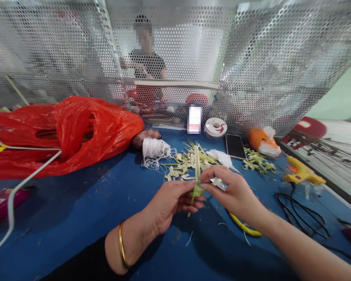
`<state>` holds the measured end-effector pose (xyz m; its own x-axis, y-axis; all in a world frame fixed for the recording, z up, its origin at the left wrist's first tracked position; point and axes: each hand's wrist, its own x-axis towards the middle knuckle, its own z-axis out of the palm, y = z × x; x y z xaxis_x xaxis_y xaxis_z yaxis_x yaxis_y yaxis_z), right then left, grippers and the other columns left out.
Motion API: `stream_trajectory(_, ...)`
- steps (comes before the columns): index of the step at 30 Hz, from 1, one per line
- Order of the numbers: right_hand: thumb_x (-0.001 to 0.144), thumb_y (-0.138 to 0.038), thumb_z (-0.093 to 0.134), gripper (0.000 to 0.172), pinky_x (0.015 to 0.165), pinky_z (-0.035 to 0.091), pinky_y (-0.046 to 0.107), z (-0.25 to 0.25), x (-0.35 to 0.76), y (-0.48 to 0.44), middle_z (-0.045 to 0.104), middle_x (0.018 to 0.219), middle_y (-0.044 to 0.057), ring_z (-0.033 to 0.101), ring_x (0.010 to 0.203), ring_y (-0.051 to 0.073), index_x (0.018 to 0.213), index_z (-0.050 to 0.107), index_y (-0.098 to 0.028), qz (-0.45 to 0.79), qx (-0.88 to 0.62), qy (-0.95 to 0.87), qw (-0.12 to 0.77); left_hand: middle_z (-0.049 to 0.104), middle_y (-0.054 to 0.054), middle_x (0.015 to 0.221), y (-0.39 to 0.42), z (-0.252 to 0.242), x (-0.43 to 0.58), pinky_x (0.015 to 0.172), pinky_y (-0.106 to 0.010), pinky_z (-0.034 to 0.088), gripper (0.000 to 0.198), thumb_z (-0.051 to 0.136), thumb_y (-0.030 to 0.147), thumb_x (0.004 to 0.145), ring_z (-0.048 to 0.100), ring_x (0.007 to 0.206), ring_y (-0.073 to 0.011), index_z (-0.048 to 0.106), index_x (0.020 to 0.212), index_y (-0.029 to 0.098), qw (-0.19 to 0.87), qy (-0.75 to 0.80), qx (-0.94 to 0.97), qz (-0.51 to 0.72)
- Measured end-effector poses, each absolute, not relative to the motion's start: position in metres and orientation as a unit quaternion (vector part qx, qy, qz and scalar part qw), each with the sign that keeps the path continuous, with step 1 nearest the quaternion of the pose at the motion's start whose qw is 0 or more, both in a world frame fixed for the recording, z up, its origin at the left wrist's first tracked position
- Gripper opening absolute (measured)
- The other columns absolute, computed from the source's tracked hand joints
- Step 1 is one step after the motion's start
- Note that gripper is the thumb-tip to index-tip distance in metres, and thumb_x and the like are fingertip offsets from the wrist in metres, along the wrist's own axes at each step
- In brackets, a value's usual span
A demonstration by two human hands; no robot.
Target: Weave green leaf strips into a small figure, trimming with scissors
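Observation:
Over the middle of the blue table, my left hand [175, 199] grips a small piece of folded pale green leaf strips [197, 190], thumb on top and fingers curled beneath. One long strip stands up from it and a short end hangs below. My right hand [226, 187] pinches the same piece from the right with thumb and forefinger. Under my right hand lies a tool with a metal part [218, 184] and a yellow loop handle [245, 228], probably scissors; the hand hides its middle. Just beyond my hands is a heap of leaf strips and offcuts [183, 160].
To the left are a red plastic bag [105, 132] and a white string bundle [155, 150]. Beyond the heap stand a tape roll [215, 128], a dark phone [235, 146] and an orange tissue pack [263, 141]. Rightward lies a yellow glue gun [304, 171] with a black cord. A person sits behind the perforated screen [190, 50].

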<state>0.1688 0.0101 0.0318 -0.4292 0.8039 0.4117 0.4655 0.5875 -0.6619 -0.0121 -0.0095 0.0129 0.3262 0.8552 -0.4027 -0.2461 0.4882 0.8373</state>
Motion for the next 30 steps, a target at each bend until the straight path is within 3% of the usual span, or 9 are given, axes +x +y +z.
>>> stream_trajectory(3, 0.083, -0.022, 0.060, 0.001, 0.071, 0.049, 0.030, 0.032, 0.169, 0.012, 0.066, 0.080, 0.000, 0.061, 0.075, 0.016, 0.082, 0.060, -0.022, 0.288, -0.402, -0.788, 0.367, 0.073, -0.010, 0.080, -0.010, 0.014, -0.012, 0.061, -0.023, 0.050, 0.034, 0.064, 0.043, 0.080, 0.067, 0.065, -0.0138, 0.073, 0.087, 0.011, 0.735, 0.445, 0.344, 0.378)
stream_trajectory(10, 0.082, -0.017, 0.061, 0.006, 0.078, 0.048, 0.035, 0.027, 0.165, 0.005, 0.065, 0.080, 0.001, 0.060, 0.080, 0.018, 0.085, 0.060, -0.022, 0.213, -0.406, -0.810, 0.365, 0.073, -0.010, 0.077, -0.011, 0.013, -0.011, 0.059, -0.022, 0.049, 0.035, 0.066, 0.045, 0.079, 0.067, 0.064, -0.0145, 0.072, 0.084, 0.011, 0.734, 0.456, 0.354, 0.358)
stream_trajectory(15, 0.083, -0.025, 0.064, 0.014, 0.073, 0.049, 0.030, 0.027, 0.169, 0.010, 0.062, 0.088, 0.002, 0.058, 0.078, 0.016, 0.096, 0.063, -0.022, 0.312, -0.409, -0.758, 0.401, 0.074, -0.010, 0.077, -0.012, 0.017, -0.010, 0.060, -0.025, 0.049, 0.034, 0.066, 0.044, 0.078, 0.067, 0.063, -0.0151, 0.072, 0.085, 0.012, 0.723, 0.466, 0.371, 0.351)
stream_trajectory(20, 0.081, -0.026, 0.066, 0.006, 0.069, 0.048, 0.029, 0.024, 0.168, 0.013, 0.060, 0.079, 0.001, 0.057, 0.074, 0.015, 0.085, 0.070, -0.022, 0.386, -0.389, -0.761, 0.347, 0.072, -0.008, 0.071, -0.014, 0.022, -0.009, 0.059, -0.024, 0.048, 0.034, 0.065, 0.045, 0.078, 0.065, 0.058, -0.0132, 0.072, 0.078, 0.011, 0.718, 0.467, 0.399, 0.328)
stream_trajectory(24, 0.079, -0.026, 0.066, 0.008, 0.061, 0.045, 0.027, 0.021, 0.164, 0.012, 0.057, 0.068, -0.002, 0.053, 0.064, 0.012, 0.074, 0.064, -0.020, 0.415, -0.415, -0.724, 0.362, 0.073, -0.013, 0.083, -0.013, 0.021, -0.010, 0.065, -0.026, 0.051, 0.044, 0.064, 0.052, 0.079, 0.068, 0.068, -0.0167, 0.071, 0.088, 0.010, 0.744, 0.432, 0.373, 0.348)
stream_trajectory(30, 0.076, -0.029, 0.068, 0.014, 0.057, 0.043, 0.026, 0.022, 0.163, 0.015, 0.057, 0.063, -0.003, 0.052, 0.058, 0.011, 0.074, 0.061, -0.018, 0.496, -0.438, -0.631, 0.405, 0.072, -0.017, 0.092, -0.011, 0.022, -0.012, 0.074, -0.030, 0.053, 0.048, 0.062, 0.050, 0.080, 0.069, 0.084, -0.0238, 0.069, 0.097, 0.006, 0.790, 0.360, 0.290, 0.402)
